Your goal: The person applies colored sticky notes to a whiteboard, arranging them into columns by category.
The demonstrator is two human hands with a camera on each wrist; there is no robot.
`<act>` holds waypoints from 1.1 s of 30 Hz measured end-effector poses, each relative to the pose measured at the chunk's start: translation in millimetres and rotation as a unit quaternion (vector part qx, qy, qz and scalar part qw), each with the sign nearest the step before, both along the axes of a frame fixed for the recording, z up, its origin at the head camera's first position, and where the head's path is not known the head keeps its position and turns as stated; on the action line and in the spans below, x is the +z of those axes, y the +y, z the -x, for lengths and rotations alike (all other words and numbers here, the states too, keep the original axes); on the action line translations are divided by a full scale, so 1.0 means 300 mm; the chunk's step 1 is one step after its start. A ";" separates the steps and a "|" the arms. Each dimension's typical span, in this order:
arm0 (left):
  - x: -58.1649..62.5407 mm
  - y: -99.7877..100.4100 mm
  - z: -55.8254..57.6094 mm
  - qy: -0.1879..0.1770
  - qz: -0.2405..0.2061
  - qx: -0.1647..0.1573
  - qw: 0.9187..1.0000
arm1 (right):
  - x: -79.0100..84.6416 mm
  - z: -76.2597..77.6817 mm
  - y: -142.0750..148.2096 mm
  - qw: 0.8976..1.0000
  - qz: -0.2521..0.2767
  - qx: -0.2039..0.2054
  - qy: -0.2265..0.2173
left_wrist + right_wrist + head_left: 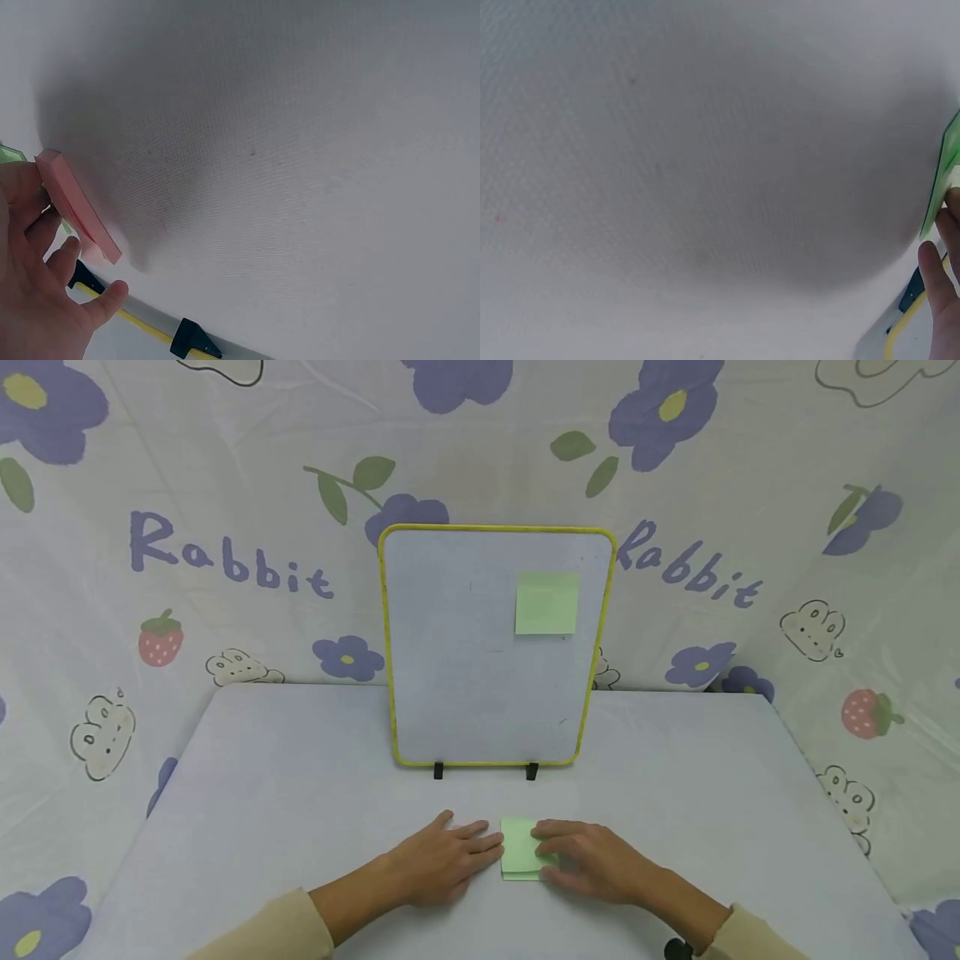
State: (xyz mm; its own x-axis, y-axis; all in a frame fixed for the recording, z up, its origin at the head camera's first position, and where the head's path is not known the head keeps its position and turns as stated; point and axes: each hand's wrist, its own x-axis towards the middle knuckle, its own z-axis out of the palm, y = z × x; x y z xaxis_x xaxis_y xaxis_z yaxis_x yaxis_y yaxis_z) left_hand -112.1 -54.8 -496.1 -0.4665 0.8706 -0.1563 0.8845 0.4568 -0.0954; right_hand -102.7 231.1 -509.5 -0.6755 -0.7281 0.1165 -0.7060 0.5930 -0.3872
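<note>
A pad of green sticky notes (519, 847) lies on the table between the two hands, a second layer showing along its near edge. My right hand (596, 860) holds it from the right, fingers bent over its top and thumb at its lower corner. My left hand (442, 862) lies palm down with fingers spread, its fingertips at the green pad's left edge. Under those fingers, the left wrist view shows a pink sticky note pad (79, 202), which the hand mostly hides from above. In the right wrist view, part of the green pad shows at the right edge beside the fingers.
Behind the hands a yellow-framed whiteboard (480, 693) stands upright on black feet (532, 771). One green sticky note (547, 603) is stuck on its upper right. A patterned cloth (247, 468) hangs behind the white table (300, 752). A small black object (677, 949) is near the right wrist.
</note>
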 end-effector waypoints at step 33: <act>-0.006 -0.009 0.011 -0.006 -0.024 -0.009 1.000 | 0.035 0.007 -0.014 0.998 0.027 -0.047 0.035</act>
State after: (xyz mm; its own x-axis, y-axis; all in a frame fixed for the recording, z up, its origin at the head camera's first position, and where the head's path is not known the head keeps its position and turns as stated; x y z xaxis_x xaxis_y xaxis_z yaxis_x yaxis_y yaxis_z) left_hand -115.5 -57.5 -498.0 -0.4484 0.8859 -0.1193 0.8939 0.4440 -0.0621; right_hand -104.8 227.0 -499.1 -0.7294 -0.6534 0.2027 -0.6745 0.6372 -0.3729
